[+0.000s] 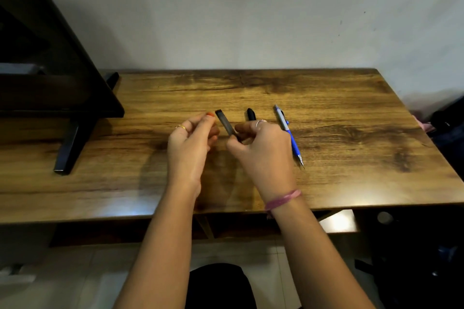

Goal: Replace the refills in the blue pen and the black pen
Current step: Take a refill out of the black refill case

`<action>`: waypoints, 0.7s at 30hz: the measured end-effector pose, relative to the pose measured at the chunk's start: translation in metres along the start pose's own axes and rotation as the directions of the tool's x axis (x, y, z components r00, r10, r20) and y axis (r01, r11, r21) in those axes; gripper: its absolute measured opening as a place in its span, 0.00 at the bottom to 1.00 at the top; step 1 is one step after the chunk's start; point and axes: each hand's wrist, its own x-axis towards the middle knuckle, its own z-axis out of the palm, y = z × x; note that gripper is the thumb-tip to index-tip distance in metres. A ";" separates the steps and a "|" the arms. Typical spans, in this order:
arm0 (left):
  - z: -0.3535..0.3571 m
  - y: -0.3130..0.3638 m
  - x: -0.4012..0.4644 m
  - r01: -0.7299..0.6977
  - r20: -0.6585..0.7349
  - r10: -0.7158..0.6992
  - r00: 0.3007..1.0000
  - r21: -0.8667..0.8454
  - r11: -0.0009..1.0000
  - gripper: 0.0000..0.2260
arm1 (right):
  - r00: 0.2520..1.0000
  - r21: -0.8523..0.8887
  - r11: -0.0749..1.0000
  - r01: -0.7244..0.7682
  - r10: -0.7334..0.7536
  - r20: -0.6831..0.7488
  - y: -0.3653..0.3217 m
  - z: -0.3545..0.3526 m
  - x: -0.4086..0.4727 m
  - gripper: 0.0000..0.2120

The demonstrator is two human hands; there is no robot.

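Observation:
A slim dark case [225, 122], like a refill holder, is held tilted above the wooden table [326, 113]. My right hand [263, 150] grips its lower end. My left hand [193, 138] is curled beside its upper part, with the fingertips next to it; whether they touch it is unclear. A black pen [251, 114] lies on the table behind my right hand, mostly hidden by it. The blue pen [288, 133], with a silver upper half and clip, lies to the right, tip pointing toward me.
A black monitor [50, 70] on a black stand [72, 143] fills the table's left rear. A pale wall runs behind the table. Dark bags sit beyond the right edge [447, 128]. A pink band circles my right wrist [283, 198].

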 end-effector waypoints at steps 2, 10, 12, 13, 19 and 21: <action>0.002 0.002 -0.003 -0.001 0.037 0.001 0.999 0.023 1.000 0.06 | 0.999 0.149 0.989 -0.018 0.011 0.048 -0.006 -0.006 -0.002 0.10; 0.005 0.017 -0.011 0.007 0.105 -0.001 0.994 -0.057 0.998 0.08 | 0.980 0.163 0.985 -0.052 0.019 0.198 -0.007 -0.013 -0.003 0.08; 0.007 0.020 -0.013 0.051 0.135 -0.040 0.990 -0.077 0.996 0.08 | 0.978 0.178 0.981 -0.083 0.046 0.205 -0.004 -0.013 -0.001 0.06; 0.008 0.021 -0.014 0.074 0.148 -0.061 0.987 -0.083 0.994 0.09 | 0.976 0.206 0.973 -0.107 0.063 0.211 -0.002 -0.013 0.000 0.06; 0.011 0.024 -0.016 0.090 0.188 -0.078 0.979 -0.058 0.994 0.10 | 0.933 0.426 0.872 -0.241 0.086 0.351 0.000 -0.022 0.002 0.07; 0.012 0.025 -0.018 0.062 0.161 -0.049 0.986 -0.078 0.995 0.10 | 0.919 0.460 0.849 -0.260 0.072 0.387 -0.001 -0.025 0.003 0.07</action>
